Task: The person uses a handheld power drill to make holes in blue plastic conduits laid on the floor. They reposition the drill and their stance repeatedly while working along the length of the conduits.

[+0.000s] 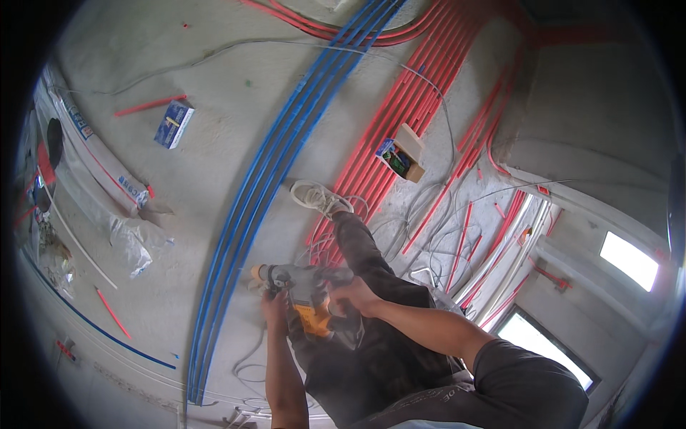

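A yellow and grey power tool that looks like a rotary hammer [311,316] is held low in front of my legs, its front end towards the left. My left hand [274,306] is closed round its front side handle. Further back, my right hand [354,296] grips the tool's rear part, with the fingers partly hidden and blurred. The tip by the floor is too hazy to make out. Blue pipes [264,179] run along the floor just left of the tool, and a bundle of red pipes [379,150] lies beyond it.
My shoe [314,198] stands between the blue and red pipes. An open cardboard box [410,149] sits on the red pipes. Loose grey cables [429,207] tangle at the right. On the left lie a blue box [174,125] and plastic-wrapped pipes [107,168].
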Demonstrator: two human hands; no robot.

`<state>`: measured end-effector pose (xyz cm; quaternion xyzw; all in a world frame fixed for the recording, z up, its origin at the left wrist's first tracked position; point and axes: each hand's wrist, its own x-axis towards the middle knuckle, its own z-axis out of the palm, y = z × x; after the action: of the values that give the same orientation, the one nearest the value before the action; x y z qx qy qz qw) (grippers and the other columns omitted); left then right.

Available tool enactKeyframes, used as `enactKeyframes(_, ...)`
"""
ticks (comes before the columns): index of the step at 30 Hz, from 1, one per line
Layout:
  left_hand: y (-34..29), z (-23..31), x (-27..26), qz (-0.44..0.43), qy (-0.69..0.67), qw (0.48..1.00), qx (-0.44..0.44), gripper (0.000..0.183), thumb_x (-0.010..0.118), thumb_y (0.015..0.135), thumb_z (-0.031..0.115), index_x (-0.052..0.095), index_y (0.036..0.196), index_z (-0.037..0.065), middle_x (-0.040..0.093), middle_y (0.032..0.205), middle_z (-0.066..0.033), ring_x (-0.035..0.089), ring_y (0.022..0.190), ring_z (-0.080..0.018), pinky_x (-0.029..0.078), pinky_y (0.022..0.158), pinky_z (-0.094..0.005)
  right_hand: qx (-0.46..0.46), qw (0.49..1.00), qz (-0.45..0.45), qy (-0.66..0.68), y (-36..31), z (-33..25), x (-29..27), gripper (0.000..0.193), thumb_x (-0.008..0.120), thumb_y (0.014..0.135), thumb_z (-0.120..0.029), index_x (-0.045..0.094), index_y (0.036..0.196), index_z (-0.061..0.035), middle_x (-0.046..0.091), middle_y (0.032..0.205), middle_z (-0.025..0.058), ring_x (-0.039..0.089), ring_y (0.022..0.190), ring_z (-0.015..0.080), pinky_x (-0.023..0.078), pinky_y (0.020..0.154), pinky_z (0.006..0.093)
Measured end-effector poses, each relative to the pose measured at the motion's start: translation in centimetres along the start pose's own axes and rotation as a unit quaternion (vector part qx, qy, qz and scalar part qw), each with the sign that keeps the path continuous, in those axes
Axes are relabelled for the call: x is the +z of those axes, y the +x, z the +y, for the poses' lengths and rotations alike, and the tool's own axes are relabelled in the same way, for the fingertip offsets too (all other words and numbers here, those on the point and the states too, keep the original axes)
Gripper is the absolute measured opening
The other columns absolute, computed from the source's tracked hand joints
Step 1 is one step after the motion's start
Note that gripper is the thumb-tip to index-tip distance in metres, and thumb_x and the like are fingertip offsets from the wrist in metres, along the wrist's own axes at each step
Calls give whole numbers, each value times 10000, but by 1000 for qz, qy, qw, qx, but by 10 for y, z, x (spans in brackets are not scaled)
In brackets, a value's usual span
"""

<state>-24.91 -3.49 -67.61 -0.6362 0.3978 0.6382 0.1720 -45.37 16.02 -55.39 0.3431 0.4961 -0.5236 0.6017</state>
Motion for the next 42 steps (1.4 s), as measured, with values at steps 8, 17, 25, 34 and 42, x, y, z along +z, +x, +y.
enactKeyframes(8,0,-7,-1,21,-9,1000,-3,113,708,943,57,599,975,47,591,727,-8,565,579,-119,452,534,-300,6,999,13,-52,7,5,2,136,737,872,-92,705,762,-20,664,683,57,623,596,133,481,587,315)
enactKeyframes(17,13,-29,-10,33,-16,999,-15,119,710,937,49,601,986,45,614,752,-18,568,587,-120,448,526,-296,20,998,21,-57,14,14,11,92,723,889,-84,680,890,-3,641,694,62,629,550,158,508,528,342)
enactKeyframes(25,14,-39,-13,41,-11,998,-40,133,715,929,45,590,972,59,619,757,-16,572,591,-120,445,520,-292,20,998,14,-51,22,28,6,105,729,887,-95,685,878,0,648,697,62,631,552,155,508,530,339)
enactKeyframes(34,19,-49,-16,17,-34,999,-24,131,711,929,39,592,977,61,613,751,-11,560,579,-109,436,506,-285,26,997,10,-74,22,30,5,167,736,886,-106,699,761,-1,646,689,65,633,591,169,495,571,341)
enactKeyframes(42,22,-50,-15,30,-9,999,-20,134,732,919,56,614,983,45,636,777,-19,582,598,-113,450,507,-282,30,997,30,-61,18,24,12,165,730,882,-109,696,768,5,647,696,63,632,600,163,490,586,333)
